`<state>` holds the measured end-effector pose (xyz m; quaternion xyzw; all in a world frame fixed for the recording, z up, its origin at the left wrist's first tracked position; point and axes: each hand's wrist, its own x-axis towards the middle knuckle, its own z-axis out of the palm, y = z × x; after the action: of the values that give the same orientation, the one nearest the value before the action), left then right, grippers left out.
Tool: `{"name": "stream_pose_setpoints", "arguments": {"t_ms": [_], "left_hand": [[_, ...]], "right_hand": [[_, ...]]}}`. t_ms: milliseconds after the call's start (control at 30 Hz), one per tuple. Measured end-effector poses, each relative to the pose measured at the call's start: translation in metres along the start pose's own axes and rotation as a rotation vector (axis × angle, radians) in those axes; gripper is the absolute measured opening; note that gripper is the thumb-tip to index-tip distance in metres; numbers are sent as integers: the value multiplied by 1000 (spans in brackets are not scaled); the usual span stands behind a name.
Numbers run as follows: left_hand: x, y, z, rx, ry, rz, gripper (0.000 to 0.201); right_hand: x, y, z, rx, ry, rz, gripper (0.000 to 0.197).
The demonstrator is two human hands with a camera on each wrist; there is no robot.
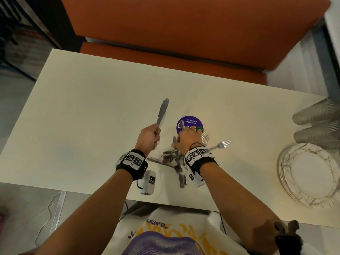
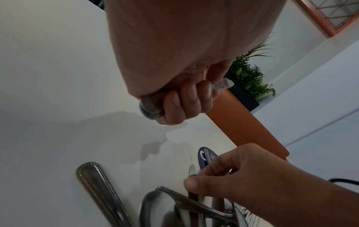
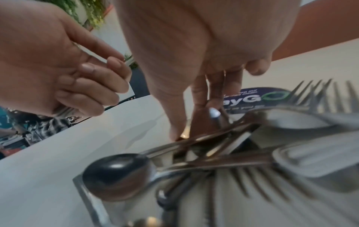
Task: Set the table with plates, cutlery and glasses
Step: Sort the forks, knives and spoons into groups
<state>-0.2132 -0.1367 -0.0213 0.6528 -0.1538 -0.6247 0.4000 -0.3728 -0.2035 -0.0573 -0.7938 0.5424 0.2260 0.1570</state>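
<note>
Holding a knife fisted in your left hand, blade toward 12, while right hand fingers pinch another piece from the cutlery pile on the counter. Risk: tangled handles drag neighbours w/ it. Plates sit at 3.

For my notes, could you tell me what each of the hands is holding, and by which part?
Left hand: knife, by its handle. Right hand: pinching another knife in the cutlery pile, mid-length.
</note>
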Motion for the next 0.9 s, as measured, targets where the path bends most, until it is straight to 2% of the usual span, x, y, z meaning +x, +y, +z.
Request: {"name": "stream_pose_setpoints", "arguments": {"t_ms": [200,433,633,800,900], "left_hand": [[-1,-1,-10,5,20,7,34],[3,-4,-18,37,34,18,32],[7,-2,-22,54,33,14,31],[11,-2,-26,54,29,9,32],[12,0,-29,64,33,5,33]], "right_hand": [[3,-14,-8,36,-62,110,43],[9,-24,-13,71,-139,196,55],[11,-32,-14,86,-60,208,43],[23,-37,-12,106,-14,192,45],[31,-38,-13,181,68,170,44]]}}
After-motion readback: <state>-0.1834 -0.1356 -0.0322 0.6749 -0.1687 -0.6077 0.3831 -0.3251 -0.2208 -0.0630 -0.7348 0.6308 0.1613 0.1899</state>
